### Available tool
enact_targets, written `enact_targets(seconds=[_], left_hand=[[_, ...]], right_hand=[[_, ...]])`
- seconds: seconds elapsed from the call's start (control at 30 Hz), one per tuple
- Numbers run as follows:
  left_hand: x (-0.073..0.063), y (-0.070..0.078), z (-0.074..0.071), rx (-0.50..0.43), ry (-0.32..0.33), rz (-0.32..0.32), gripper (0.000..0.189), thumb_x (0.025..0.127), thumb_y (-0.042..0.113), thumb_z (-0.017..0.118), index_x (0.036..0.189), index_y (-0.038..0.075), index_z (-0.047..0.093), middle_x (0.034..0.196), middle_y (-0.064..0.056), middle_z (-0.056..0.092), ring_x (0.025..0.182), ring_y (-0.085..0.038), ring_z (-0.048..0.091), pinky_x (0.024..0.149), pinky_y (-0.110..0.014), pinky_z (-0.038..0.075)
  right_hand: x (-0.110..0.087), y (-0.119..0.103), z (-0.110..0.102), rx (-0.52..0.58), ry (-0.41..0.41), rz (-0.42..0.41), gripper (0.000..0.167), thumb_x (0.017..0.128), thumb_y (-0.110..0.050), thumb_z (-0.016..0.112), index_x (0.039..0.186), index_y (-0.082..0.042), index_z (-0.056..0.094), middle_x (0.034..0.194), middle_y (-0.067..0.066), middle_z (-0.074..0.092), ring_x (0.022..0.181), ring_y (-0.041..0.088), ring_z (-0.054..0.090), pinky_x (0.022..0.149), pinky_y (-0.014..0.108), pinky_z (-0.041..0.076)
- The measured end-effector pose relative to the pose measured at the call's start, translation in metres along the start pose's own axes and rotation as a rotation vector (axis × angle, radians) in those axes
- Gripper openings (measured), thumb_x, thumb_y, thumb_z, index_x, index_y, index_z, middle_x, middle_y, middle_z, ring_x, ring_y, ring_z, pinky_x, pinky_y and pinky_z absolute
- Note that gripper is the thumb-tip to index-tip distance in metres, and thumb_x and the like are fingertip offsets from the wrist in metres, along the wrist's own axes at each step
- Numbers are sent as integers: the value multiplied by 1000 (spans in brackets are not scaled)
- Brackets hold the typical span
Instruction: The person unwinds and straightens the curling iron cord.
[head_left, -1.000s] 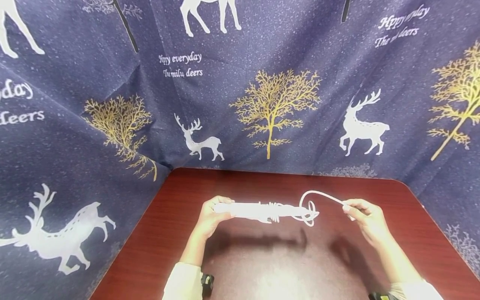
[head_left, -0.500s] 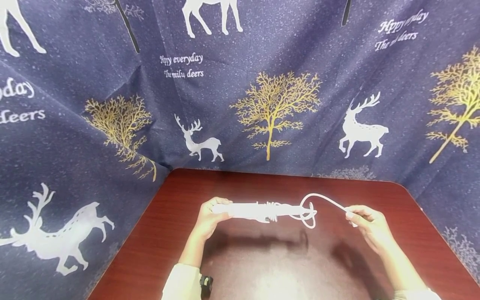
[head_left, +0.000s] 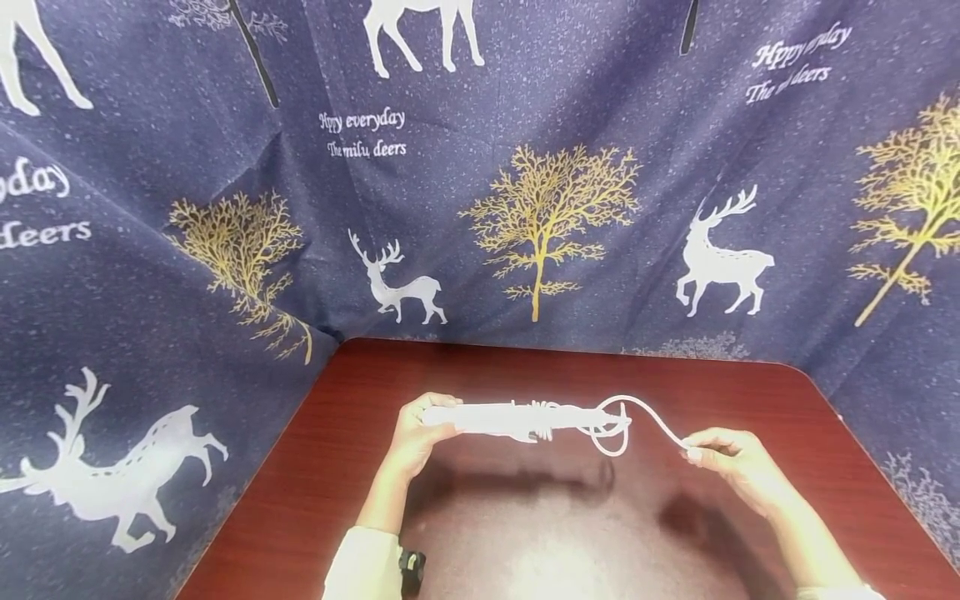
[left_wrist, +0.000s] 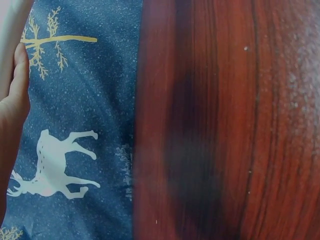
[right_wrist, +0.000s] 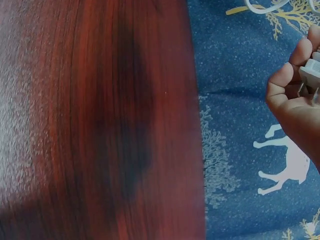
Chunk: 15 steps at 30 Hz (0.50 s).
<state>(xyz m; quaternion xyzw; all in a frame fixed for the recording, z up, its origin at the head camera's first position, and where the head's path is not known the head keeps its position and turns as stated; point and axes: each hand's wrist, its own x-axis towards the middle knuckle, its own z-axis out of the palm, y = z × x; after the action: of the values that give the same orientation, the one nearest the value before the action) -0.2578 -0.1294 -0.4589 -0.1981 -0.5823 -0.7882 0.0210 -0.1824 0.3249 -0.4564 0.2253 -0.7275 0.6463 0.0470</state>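
Observation:
A long white power strip [head_left: 483, 419], washed out by glare, is held level above the table in the head view. My left hand [head_left: 411, 433] grips its left end, thumb in front. In the left wrist view only a slice of the power strip [left_wrist: 12, 37] and part of the hand show. A white cord [head_left: 651, 411] is wound around the strip's right part, hangs in loose loops off that end and runs across to my right hand [head_left: 742, 468]. That hand pinches the cord's end; the right wrist view shows a plug [right_wrist: 311, 72] with metal prongs in its fingers.
Beneath both hands lies a reddish-brown wooden table [head_left: 480, 375], with a bright glare patch near the front. Dark blue cloth [head_left: 585, 100] printed with deer and trees hangs behind it and along both sides.
My right hand has shifted slightly down with the plug, and the cord between the hands now sags in a rounder curve. The left hand and power strip have barely moved.

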Motion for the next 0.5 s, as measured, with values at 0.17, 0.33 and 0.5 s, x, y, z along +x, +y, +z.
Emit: enact_targets(seconds=[0.17, 0.33, 0.5], left_hand=[[2, -9, -4, -24, 8, -7, 32, 68, -24, 64, 97, -22, 50, 94, -11, 64, 87, -22, 61, 70, -30, 53], [1, -8, -3, -38, 4, 5, 33, 68, -23, 65, 97, -22, 49, 93, -12, 65, 85, -22, 61, 70, -30, 53], [1, -6, -2, -35, 6, 6, 34, 69, -22, 65, 99, -22, 49, 92, -11, 66, 81, -21, 62, 69, -29, 53]], right_hand=[[-6, 3, -2, -125, 12, 114, 17, 83, 9, 59, 98, 5, 66, 88, 5, 69, 80, 14, 63, 68, 29, 51], [-11, 7, -4, -133, -46, 191, 17, 82, 4, 63, 99, 2, 68, 86, 2, 68, 69, 12, 60, 56, 35, 49], [-12, 11, -7, -178, -135, 164, 17, 80, 5, 64, 93, -5, 68, 80, -2, 67, 63, 8, 57, 48, 36, 46]])
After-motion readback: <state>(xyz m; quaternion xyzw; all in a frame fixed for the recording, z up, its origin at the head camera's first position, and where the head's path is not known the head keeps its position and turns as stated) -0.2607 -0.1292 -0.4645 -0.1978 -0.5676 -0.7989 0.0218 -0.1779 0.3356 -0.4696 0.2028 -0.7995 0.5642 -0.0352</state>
